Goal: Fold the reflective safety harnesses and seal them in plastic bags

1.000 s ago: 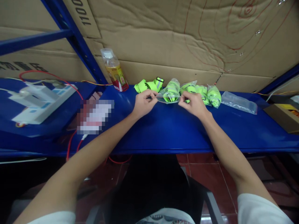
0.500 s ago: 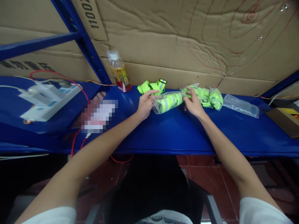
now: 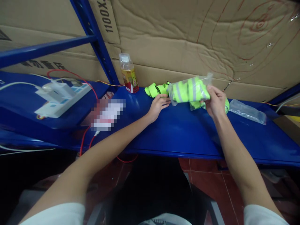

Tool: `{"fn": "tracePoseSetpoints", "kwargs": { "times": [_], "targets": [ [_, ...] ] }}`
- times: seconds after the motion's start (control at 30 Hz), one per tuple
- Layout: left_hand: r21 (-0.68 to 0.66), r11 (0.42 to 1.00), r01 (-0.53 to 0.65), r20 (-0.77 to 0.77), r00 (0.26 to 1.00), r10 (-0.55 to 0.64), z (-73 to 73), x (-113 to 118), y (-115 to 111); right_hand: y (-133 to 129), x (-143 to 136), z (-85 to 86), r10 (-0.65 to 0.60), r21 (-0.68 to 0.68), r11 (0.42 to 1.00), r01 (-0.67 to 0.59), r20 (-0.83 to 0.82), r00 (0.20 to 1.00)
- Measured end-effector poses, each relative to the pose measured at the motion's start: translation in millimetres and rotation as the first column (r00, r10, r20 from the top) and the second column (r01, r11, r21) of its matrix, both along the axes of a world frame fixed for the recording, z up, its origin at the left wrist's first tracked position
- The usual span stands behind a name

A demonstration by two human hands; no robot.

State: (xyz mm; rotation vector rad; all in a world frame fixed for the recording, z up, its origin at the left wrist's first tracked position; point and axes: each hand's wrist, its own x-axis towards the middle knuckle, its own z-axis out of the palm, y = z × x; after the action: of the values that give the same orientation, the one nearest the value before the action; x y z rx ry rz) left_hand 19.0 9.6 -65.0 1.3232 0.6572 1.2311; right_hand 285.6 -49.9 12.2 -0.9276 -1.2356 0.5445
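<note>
My right hand (image 3: 216,99) grips the right end of a clear plastic bag with a neon yellow-green reflective strap (image 3: 187,90) rolled up inside. That bag is held up off the blue table. My left hand (image 3: 159,107) is open, its fingers stretched towards the bag's left end and holding nothing. Just behind the left fingertips lies a loose neon reflective strap (image 3: 154,90) with a black buckle. More bagged neon straps (image 3: 227,105) lie behind the right hand, mostly hidden by it and the raised bag.
A flat clear plastic bag (image 3: 248,111) lies on the blue table (image 3: 173,134) to the right. A drink bottle (image 3: 130,75) stands at the back left. Further left are a white power strip (image 3: 58,103) and red cables. Cardboard (image 3: 164,47) backs the table.
My right hand has closed on the bagged strap's right end and lifted it. My left hand has let go of the bag's left end. The view has shifted slightly.
</note>
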Motion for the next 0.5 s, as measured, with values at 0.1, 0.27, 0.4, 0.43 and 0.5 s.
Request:
{"fn": "tracePoseSetpoints", "kwargs": {
  "times": [0.1, 0.27, 0.4, 0.43, 0.5],
  "targets": [
    [0.085, 0.986, -0.142, -0.072, 0.986, 0.149, -1.5, 3.7, -2.9, -0.9, 5.5, 2.1, -0.031, -0.009, 0.999, 0.033, 0.149, 0.988],
    [0.225, 0.924, -0.309, -0.120, 0.932, 0.341, -1.3, 7.3, -8.8, -6.4, -1.3, 6.0, -0.018, 0.023, 1.000, 0.015, 0.119, 0.993],
    [0.289, 0.916, -0.279, -0.181, 0.923, 0.339, 0.8, 9.1, -13.6, -4.0, -0.6, 11.1, 0.020, -0.028, 0.999, -0.019, 0.070, 0.997],
    [0.301, 0.914, -0.273, -0.199, 0.919, 0.340, 1.1, 9.3, -14.4, -2.3, 1.3, 11.7, 0.018, -0.004, 1.000, -0.017, 0.026, 1.000],
    [0.333, 0.903, -0.271, -0.218, 0.910, 0.353, 1.4, 9.3, -15.4, 1.7, 5.5, 11.0, -0.011, 0.091, 0.996, 0.021, -0.107, 0.994]
  ]
}}
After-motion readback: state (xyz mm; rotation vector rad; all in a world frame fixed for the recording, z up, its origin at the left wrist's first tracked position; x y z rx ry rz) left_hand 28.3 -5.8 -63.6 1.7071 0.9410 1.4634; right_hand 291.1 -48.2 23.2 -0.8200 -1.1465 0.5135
